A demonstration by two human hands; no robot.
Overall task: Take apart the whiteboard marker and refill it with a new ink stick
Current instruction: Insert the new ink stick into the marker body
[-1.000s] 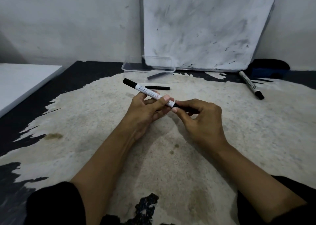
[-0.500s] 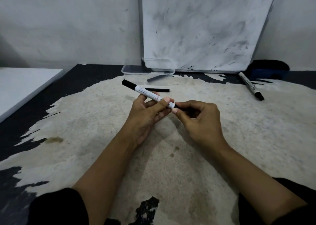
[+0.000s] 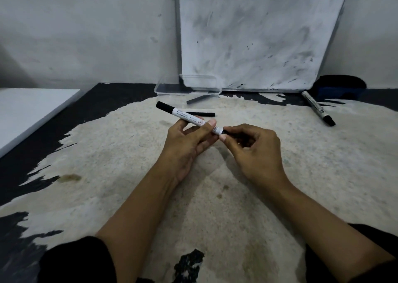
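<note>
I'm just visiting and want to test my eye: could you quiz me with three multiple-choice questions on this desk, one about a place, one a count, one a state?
1. Where does the loose black ink stick lie?
A. On the mat behind the hands
B. Inside the box
C. On the whiteboard

2. How many white-barrelled whiteboard markers show?
A. One
B. Two
C. Four

3. How is the held white-barrelled marker gripped?
A. One hand only
B. Both hands
C. Lying free

Answers: 1 A, it rests on the pale mat. 2 B, one held, a second marker lies at right. 3 B, left hand holds the barrel, right hand pinches its dark end.
</note>
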